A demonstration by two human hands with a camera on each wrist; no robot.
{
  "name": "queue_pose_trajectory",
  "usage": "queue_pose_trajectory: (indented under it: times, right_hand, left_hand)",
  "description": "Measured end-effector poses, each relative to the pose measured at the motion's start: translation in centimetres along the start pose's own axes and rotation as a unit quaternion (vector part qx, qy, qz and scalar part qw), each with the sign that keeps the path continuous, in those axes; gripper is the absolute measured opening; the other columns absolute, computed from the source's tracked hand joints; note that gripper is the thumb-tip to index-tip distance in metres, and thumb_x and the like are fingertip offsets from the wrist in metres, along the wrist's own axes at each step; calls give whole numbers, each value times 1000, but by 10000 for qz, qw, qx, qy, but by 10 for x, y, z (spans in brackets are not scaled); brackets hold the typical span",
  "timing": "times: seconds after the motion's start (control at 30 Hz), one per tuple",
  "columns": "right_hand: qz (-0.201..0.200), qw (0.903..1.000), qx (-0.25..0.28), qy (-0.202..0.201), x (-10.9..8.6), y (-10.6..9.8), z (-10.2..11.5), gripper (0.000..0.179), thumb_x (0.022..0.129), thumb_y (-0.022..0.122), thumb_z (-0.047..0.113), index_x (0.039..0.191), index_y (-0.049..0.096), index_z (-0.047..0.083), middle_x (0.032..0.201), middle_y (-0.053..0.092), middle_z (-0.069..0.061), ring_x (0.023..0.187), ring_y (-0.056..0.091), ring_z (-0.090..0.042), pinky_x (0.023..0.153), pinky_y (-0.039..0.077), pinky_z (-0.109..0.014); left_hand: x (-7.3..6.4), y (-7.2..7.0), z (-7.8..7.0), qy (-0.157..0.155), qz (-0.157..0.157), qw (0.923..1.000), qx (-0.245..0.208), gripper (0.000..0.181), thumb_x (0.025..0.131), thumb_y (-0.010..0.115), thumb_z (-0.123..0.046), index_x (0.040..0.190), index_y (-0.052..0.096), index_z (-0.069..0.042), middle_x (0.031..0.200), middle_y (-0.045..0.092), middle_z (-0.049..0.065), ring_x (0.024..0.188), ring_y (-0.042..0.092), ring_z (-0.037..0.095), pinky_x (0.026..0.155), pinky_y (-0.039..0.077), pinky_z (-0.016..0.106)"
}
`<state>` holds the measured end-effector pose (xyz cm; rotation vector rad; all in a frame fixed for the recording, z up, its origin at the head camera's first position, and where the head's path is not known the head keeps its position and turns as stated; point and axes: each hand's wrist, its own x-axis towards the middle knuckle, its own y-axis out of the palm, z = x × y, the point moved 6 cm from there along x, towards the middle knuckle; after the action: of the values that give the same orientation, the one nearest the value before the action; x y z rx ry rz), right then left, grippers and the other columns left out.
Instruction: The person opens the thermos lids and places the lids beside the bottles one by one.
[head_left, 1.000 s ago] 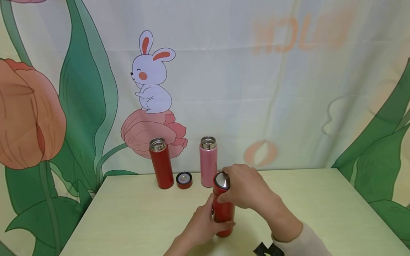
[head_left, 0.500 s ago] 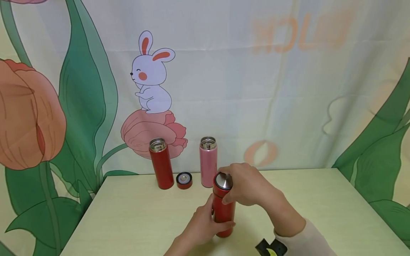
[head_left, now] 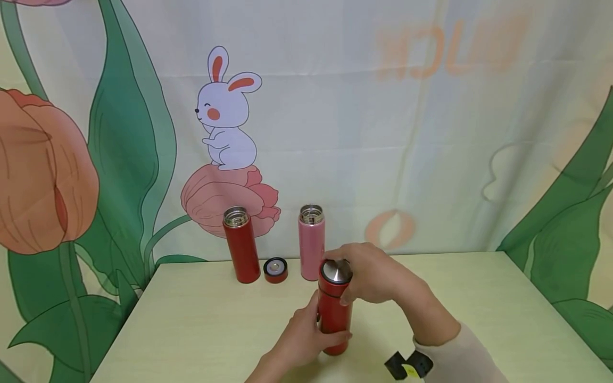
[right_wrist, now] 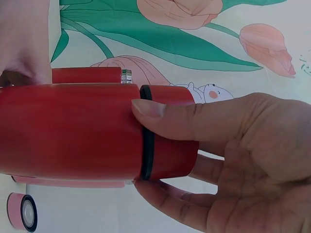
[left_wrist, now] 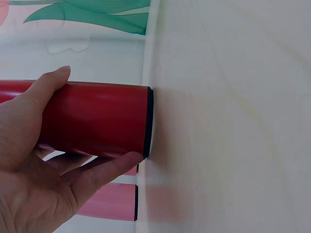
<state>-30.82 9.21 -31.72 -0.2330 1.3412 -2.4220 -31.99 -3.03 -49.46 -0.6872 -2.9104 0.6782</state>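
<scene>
A red thermos bottle [head_left: 332, 319] stands upright near the front middle of the table. My left hand [head_left: 301, 335] holds its lower body, thumb on one side and fingers on the other, seen also in the left wrist view. At the top, my right hand [head_left: 375, 274] grips the red lid [right_wrist: 172, 158], which has a silver top; the lid sits on the bottle with a black ring at the joint. Behind stand a lidless dark red thermos bottle [head_left: 241, 250] and a lidless pink thermos bottle [head_left: 311, 244]. Between them lies a red lid [head_left: 275, 270], underside up.
A pink lid [right_wrist: 22, 212] shows in the right wrist view; the head view hides it. The pale table [head_left: 191, 330] ends at a printed curtain [head_left: 325, 133] right behind the bottles. A black device [head_left: 409, 367] sits by the right sleeve.
My right hand has turned round the lid, its thumb and wrist shifting to the right, and more of the silver top shows. My left hand and the bottle stay in place.
</scene>
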Motion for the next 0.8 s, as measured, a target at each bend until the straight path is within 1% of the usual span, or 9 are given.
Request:
queue_pose_trajectory:
  times: [0.2,0.37,0.47,0.57,0.8]
  right_hand:
    - [256,9993,239,-119,1,-2,-2,76,70,85,-12,138,67,17,122,72,-2,107,67,-19,89,57,-37]
    - [383,9984,266,-315,2,-3,-3,73,68,82,-16,132,70,19,118,73,0,105,66,-19,88,56,-37]
    - [419,9979,307,-382,2,-3,-4,74,67,81,-18,128,71,22,114,73,1,104,65,-19,86,55,-36]
    - [445,9975,350,-434,3,-3,-5,74,67,81,-17,127,71,25,114,73,1,103,65,-19,86,55,-36]
    - [492,9958,537,-559,4,0,-9,77,67,80,-16,131,68,25,117,71,3,107,64,-19,92,54,-40]
  left_hand:
    - [-1,0,-1,34,-13,10000,18,82,85,84,-48,150,37,-31,134,68,-5,123,63,22,105,53,53]
    - [-2,0,-2,78,-88,9999,117,81,85,84,-49,149,38,-31,131,70,-5,120,65,19,103,54,50]
    - [-2,0,-2,109,-113,9998,141,81,85,84,-50,148,38,-31,129,70,-5,118,66,19,102,54,49]
    - [-2,0,-1,88,-94,9999,113,82,84,83,-50,150,37,-32,131,69,-5,119,65,19,103,54,50]
    - [-1,0,1,49,-56,9999,114,84,84,83,-52,151,35,-34,132,68,-5,121,64,20,104,54,51]
